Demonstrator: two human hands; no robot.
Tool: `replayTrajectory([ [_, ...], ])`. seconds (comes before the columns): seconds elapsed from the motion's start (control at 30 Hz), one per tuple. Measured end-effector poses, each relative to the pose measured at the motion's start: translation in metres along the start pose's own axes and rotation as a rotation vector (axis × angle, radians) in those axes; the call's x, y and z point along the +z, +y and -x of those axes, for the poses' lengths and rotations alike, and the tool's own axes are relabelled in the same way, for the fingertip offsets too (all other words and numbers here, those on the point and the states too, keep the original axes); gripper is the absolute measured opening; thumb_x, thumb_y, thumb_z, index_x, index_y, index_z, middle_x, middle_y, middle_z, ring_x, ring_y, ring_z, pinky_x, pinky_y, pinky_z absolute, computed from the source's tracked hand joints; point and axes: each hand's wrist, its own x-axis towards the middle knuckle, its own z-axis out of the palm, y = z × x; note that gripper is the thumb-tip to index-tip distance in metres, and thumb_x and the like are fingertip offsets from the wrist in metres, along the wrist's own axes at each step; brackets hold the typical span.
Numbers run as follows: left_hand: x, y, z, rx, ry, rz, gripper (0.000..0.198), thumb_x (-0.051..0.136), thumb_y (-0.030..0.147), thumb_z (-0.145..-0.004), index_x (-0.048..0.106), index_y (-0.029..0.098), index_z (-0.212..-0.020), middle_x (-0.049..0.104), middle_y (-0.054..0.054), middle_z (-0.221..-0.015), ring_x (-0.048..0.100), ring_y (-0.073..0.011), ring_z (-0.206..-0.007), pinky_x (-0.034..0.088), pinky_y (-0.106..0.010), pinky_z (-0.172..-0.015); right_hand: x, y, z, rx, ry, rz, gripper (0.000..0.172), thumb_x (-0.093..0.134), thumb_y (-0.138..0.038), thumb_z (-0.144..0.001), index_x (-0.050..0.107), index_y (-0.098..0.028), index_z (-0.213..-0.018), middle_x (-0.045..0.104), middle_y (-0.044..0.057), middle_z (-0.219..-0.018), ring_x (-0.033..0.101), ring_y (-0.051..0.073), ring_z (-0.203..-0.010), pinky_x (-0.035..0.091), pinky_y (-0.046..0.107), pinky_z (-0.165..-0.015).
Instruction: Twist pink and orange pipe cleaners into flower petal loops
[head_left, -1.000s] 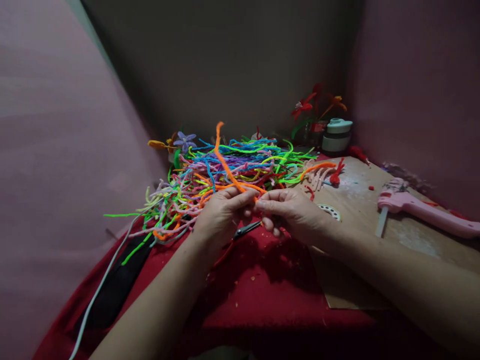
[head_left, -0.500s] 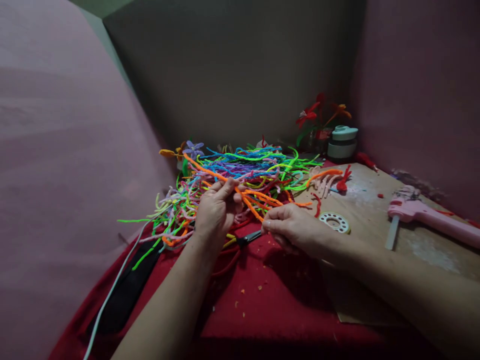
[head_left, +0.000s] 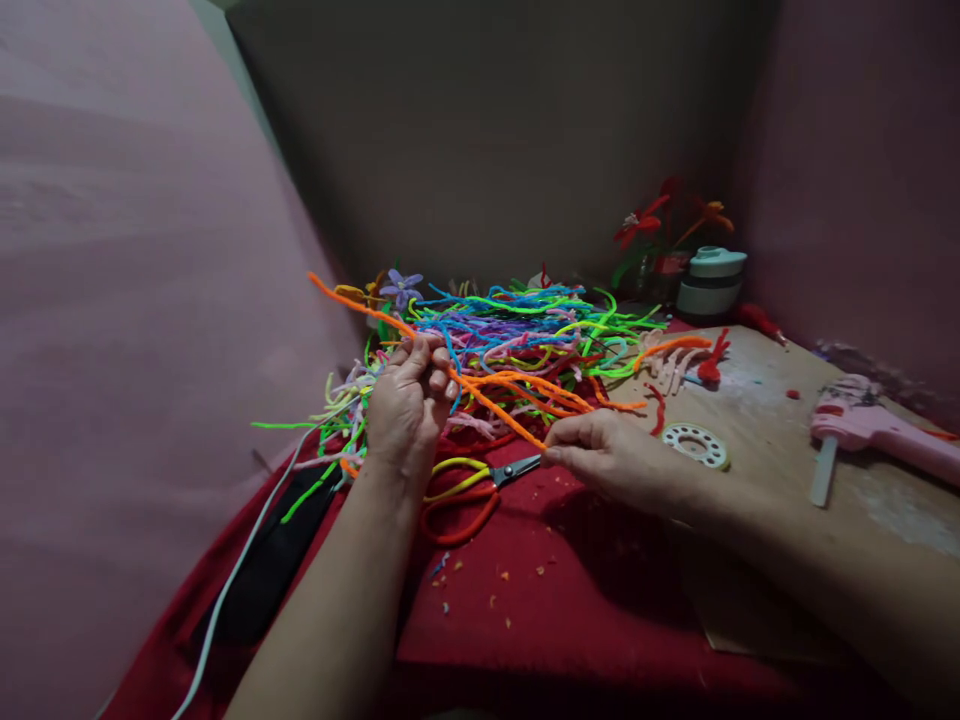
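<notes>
An orange pipe cleaner (head_left: 501, 410) is stretched between my two hands. My left hand (head_left: 409, 400) pinches it between thumb and fingers, and its free end sticks out to the upper left. Thumb and forefinger of my right hand (head_left: 600, 450) are closed on the other end, lower and to the right. Behind the hands lies a tangled pile of colourful pipe cleaners (head_left: 517, 320), with more orange ones just beyond the stretched piece. Scissors (head_left: 465, 490) with yellow and red handles lie below the hands, blades toward my right hand.
On the right, a pink glue gun (head_left: 870, 425) and a white ring with holes (head_left: 697, 446) rest on a brown board (head_left: 780, 400). A lidded jar (head_left: 711, 282) and red flowers (head_left: 641, 225) stand behind. A white cable (head_left: 232, 580) crosses black cloth at left. Scraps dot the red cloth (head_left: 540, 620).
My left hand has moved left, away from my right hand, so more of the orange pipe cleaner shows between them and past the left fingers. More of the scissors shows.
</notes>
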Motion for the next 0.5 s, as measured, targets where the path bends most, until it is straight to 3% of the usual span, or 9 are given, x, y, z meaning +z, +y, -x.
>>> replayTrajectory([
  [0.2, -0.012, 0.01, -0.005, 0.014, 0.089, 0.088, 0.016, 0.048, 0.012, -0.087, 0.057, 0.014, -0.074, 0.045, 0.007, -0.053, 0.033, -0.0001, -0.034, 0.031, -0.012, -0.035, 0.001, 0.006, 0.003, -0.109, 0.067, 0.228, 0.021, 0.047, -0.022, -0.081, 0.053, -0.017, -0.062, 0.045, -0.001, -0.056, 0.039, 0.01, -0.054, 0.027, 0.024, -0.053],
  [0.33, -0.014, 0.013, -0.005, 0.02, 0.125, 0.129, 0.019, 0.046, 0.009, -0.087, 0.056, 0.014, -0.071, 0.042, 0.007, -0.051, 0.031, -0.0008, -0.033, 0.029, -0.013, -0.033, -0.002, 0.007, 0.002, -0.125, 0.149, 0.206, 0.021, 0.051, -0.022, -0.078, 0.052, -0.018, -0.058, 0.041, -0.002, -0.051, 0.035, 0.009, -0.05, 0.024, 0.025, -0.05],
  [0.4, -0.013, 0.012, -0.005, 0.021, 0.121, 0.152, 0.02, 0.045, 0.008, -0.087, 0.056, 0.015, -0.071, 0.043, 0.007, -0.051, 0.032, -0.001, -0.033, 0.031, -0.014, -0.035, -0.008, 0.007, 0.0, -0.082, 0.225, 0.043, 0.021, 0.055, -0.026, -0.076, 0.052, -0.018, -0.057, 0.04, -0.003, -0.049, 0.033, 0.009, -0.048, 0.024, 0.024, -0.048],
  [0.5, -0.011, 0.01, -0.007, 0.027, 0.114, 0.233, 0.022, 0.041, 0.01, -0.09, 0.055, 0.014, -0.073, 0.048, 0.006, -0.054, 0.038, -0.0015, -0.038, 0.038, -0.014, -0.042, -0.021, 0.007, -0.005, 0.0, 0.426, -0.513, 0.019, 0.055, -0.034, -0.077, 0.055, -0.019, -0.066, 0.041, -0.003, -0.049, 0.033, 0.009, -0.045, 0.025, 0.024, -0.044],
])
